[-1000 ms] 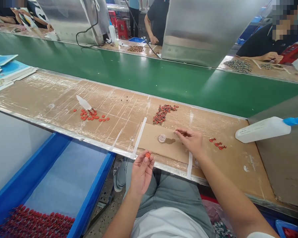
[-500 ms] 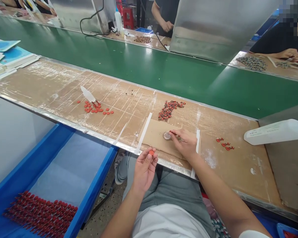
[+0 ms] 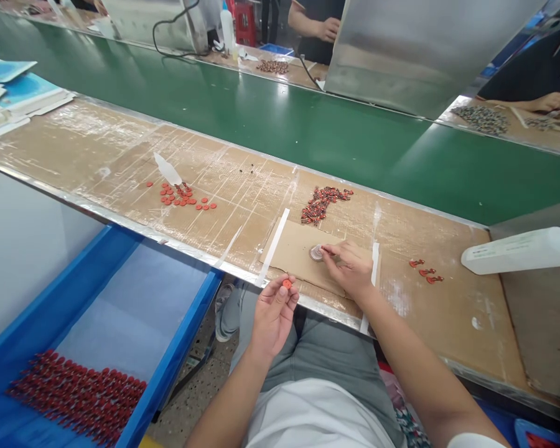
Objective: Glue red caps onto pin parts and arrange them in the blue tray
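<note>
Between the fingertips of my left hand point(image 3: 274, 314) is a small round red disc point(image 3: 287, 284), held up just over the bench's front edge. My right hand point(image 3: 350, 264) pinches a tiny red part point(image 3: 323, 249) at a small clear round dish point(image 3: 315, 252). The dish rests on a cardboard sheet point(image 3: 292, 249). Behind the sheet lies a heap of small red-and-black parts point(image 3: 324, 204). Loose red discs point(image 3: 182, 198) are scattered to the left, beside a white pointed bottle point(image 3: 167, 169). Three red pieces with stems point(image 3: 427, 272) lie to the right.
A blue tray point(image 3: 168, 367) at lower left holds rows of red pieces point(image 3: 79, 395). A large white bottle point(image 3: 518, 250) lies at the right by a panel. Beyond the bench runs a green belt point(image 3: 261, 118); co-workers' hands point(image 3: 329, 29) show across it.
The view has shifted slightly. Both hands keep nearly the same pose, the left with the red disc and the right at the dish.
</note>
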`<state>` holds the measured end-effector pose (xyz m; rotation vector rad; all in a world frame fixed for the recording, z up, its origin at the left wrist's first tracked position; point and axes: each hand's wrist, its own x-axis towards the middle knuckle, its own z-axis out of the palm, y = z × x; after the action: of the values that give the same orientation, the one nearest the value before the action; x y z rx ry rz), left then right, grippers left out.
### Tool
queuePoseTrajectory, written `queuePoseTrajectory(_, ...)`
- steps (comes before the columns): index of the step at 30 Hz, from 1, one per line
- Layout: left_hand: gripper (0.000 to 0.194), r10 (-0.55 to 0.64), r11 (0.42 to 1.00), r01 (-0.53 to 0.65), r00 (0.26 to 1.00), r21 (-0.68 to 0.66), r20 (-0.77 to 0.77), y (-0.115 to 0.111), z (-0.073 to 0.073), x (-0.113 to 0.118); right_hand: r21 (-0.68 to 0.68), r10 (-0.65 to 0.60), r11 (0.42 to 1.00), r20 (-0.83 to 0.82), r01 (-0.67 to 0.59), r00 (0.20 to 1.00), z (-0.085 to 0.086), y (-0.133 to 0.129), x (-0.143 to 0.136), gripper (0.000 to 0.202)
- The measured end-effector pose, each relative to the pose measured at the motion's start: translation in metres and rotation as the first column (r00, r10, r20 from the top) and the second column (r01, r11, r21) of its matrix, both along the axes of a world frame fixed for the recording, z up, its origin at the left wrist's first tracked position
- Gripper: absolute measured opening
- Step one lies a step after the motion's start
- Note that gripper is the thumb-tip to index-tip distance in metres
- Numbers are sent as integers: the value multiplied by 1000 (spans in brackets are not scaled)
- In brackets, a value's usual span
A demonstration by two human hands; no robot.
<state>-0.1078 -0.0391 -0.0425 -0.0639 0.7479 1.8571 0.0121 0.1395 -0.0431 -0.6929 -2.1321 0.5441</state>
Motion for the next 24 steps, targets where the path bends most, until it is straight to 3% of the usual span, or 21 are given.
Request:
queuePoseTrajectory(13, 23, 14, 1000, -14, 1000, -7, 8, 2, 2, -1, -7, 17, 1000, 85, -17, 996, 9, 1, -2, 12)
queuePoseTrajectory(18, 26, 26, 999, -26, 1000, -25, 5, 5, 2, 1, -138, -55, 989, 8, 56, 998, 7, -3, -1, 12)
queuePoseTrajectory(21, 24, 38, 999, -39, 999, -28, -6, 9, 6, 2, -368, -225, 918, -171, 149, 959, 8, -8, -2, 18)
queuePoseTrajectory(24, 23, 47, 999, -47, 999, -21, -22, 14, 15, 4, -674, -361, 738, -345, 38, 866, 18, -13, -1, 24)
